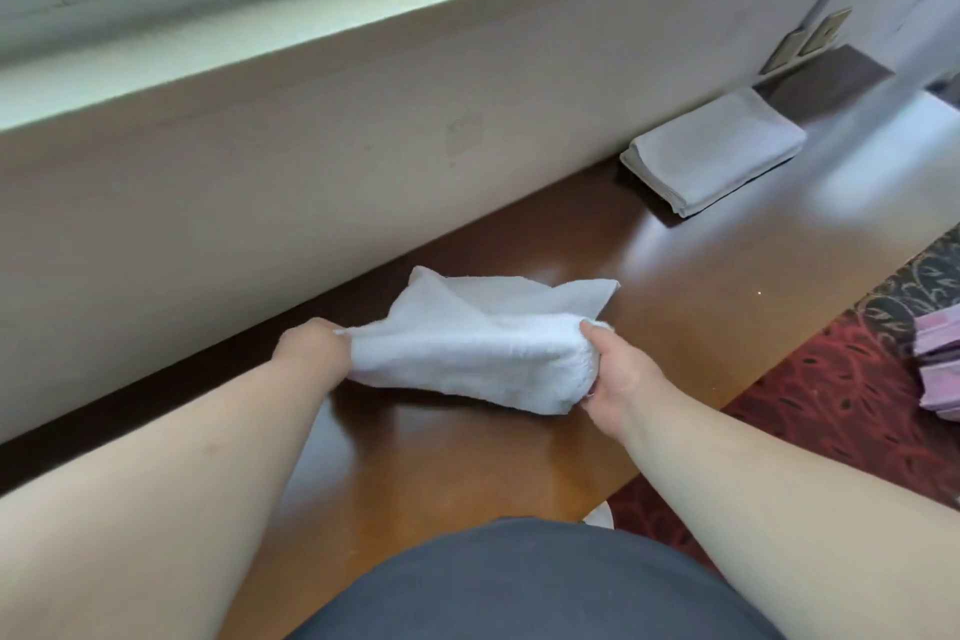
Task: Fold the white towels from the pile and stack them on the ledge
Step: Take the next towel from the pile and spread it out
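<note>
A small white towel, partly folded, is held just above the brown wooden ledge in the middle of the view. My left hand pinches its left end, and my right hand grips its right end with the thumb on top. The towel's far layer lies loose toward the wall. A neat stack of folded white towels sits on the ledge at the far right, close to the wall. The pile of unfolded towels is out of view.
A cream wall panel runs along the ledge's far side, with a window sill above it. Red patterned carpet lies to the right, with a stack of purple cloths at the right edge. Brass hinges are at the far right corner.
</note>
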Demonstrator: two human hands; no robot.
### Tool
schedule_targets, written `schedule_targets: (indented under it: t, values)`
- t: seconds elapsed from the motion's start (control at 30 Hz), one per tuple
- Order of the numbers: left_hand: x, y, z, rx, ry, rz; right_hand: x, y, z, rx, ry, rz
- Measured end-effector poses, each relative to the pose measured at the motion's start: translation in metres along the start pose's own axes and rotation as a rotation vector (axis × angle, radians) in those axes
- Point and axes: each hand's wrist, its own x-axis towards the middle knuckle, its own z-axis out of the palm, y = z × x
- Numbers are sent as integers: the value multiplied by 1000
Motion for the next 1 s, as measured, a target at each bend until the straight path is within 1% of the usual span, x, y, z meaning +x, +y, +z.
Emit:
schedule_targets:
  t: [0.07,0.13,0.2,0.27,0.37,0.43,0.47,0.53,0.6,0.7,0.73,0.77,0.8,0.87,0.93,1.0]
  values:
    - [-6,-4,-10,-27,61,58,0,-9,-1,35,-61,-72]
    - [-12,-5,-16,-146,129,157,-3,-16,1,-52,-175,-118]
    - [-17,-3,-20,-238,165,219,-5,-21,4,-190,-230,-150]
    - [-20,2,-21,-264,118,254,-7,-24,8,-324,-195,-167]
    - [-24,4,-17,-299,35,257,-7,-24,8,-396,-61,-157]
    - [-23,0,-11,-185,39,268,-10,-21,4,-420,4,-84]
    - [-22,-5,-9,-130,51,271,-13,-19,1,-456,-10,-9]
    - [-18,-16,-9,-63,77,262,-18,-9,-6,-569,-135,174]
    - [-14,-29,-15,-22,121,174,-23,6,-11,-737,-302,316]
    - [-12,-42,-21,60,190,45,-31,33,-4,-1030,-542,393]
    - [-16,-42,-19,96,187,40,-35,39,0,-1123,-598,406]
    - [-21,-40,-16,134,176,58,-38,43,4,-1206,-620,412]
    - [-27,-36,-11,172,151,97,-40,44,7,-1282,-601,390]
    - [-42,-24,7,242,58,217,-38,35,6,-1399,-456,284]
    - [-58,-14,33,291,-58,349,-28,21,0,-1393,-270,212]
    - [-73,-7,61,322,-138,434,-11,6,-11,-1326,-111,135]
